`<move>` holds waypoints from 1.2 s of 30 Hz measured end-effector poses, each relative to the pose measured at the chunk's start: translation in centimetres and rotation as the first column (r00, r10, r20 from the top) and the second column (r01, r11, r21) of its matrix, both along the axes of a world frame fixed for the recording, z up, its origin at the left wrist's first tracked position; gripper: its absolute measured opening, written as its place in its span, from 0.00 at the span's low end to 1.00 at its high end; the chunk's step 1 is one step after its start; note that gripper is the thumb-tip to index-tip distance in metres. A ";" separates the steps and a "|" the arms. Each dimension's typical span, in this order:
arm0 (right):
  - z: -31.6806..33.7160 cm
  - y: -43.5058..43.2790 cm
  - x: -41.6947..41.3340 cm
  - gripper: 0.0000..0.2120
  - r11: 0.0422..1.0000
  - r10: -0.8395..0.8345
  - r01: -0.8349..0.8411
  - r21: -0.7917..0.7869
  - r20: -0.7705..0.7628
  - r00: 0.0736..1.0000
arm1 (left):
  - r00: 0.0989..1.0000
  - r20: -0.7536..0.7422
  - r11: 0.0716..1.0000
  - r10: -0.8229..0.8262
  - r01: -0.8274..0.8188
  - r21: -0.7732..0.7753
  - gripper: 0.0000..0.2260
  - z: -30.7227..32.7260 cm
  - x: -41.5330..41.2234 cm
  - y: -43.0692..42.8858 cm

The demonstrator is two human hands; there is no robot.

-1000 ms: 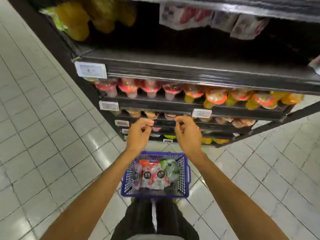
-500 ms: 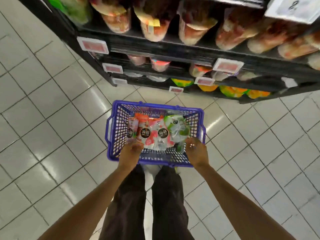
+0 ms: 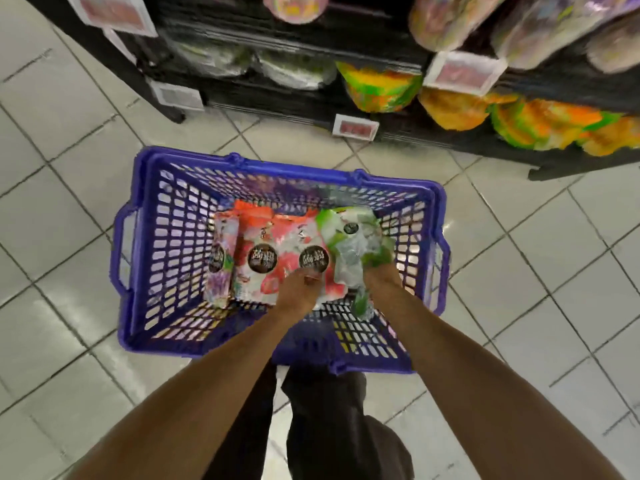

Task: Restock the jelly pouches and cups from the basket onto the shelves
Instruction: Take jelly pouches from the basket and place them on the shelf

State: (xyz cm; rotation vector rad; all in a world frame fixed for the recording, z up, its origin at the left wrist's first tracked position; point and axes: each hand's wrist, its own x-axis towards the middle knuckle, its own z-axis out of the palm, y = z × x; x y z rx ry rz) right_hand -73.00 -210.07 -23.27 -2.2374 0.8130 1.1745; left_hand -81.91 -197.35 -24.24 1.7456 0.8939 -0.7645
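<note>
A purple plastic basket (image 3: 162, 216) stands on the tiled floor in front of my legs. Inside lie red-and-white jelly pouches (image 3: 273, 244), a purple pouch (image 3: 220, 268) on edge at the left, and a green-and-white pouch (image 3: 349, 233) at the right. Both my hands are down in the basket. My left hand (image 3: 299, 289) grips the near end of a red pouch. My right hand (image 3: 384, 278) grips the lower part of the green pouch. The fingers of both hands are partly hidden by the packs.
Black shelves (image 3: 398, 129) rise just beyond the basket, with price tags (image 3: 355, 128) on their edges. Yellow-green-orange jelly packs (image 3: 379, 86) fill the lowest shelf at the right, pale packs (image 3: 294, 69) sit to their left. Grey floor tiles (image 3: 69, 341) surround the basket.
The view has dropped closer to the basket. Both hands have moved from the basket's near rim down inside it and taken hold of pouches.
</note>
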 end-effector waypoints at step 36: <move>-5.2 -1.6 -5.6 0.11 0.986 0.122 -0.106 -0.130 0.123 0.985 | 0.802 -0.464 0.690 0.375 -0.576 -0.438 0.10 -2.7 -0.1 8.6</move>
